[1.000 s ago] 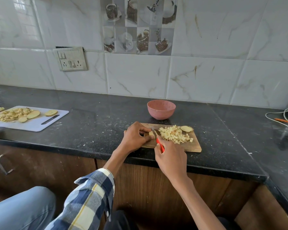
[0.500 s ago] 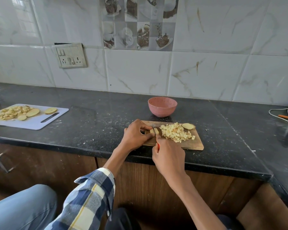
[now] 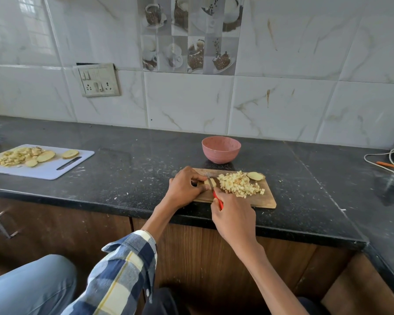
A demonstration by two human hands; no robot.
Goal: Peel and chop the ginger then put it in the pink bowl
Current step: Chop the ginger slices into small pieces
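Your left hand [image 3: 185, 187] pins the ginger piece [image 3: 206, 183] to the wooden cutting board [image 3: 265, 198] so your right hand [image 3: 233, 215], clenched round the red-handled knife [image 3: 216, 196], can cut beside the chopped ginger pile [image 3: 238, 184], with the pink bowl [image 3: 221, 149] just behind for loading.

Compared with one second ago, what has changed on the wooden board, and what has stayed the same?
Little changed. The right hand still grips the red-handled knife, its blade still on the ginger piece that the left hand keeps holding; the cutting goes on. The chopped ginger pile, the unchopped slice, the wooden board and the pink bowl stayed in place. Only the camera shifted.
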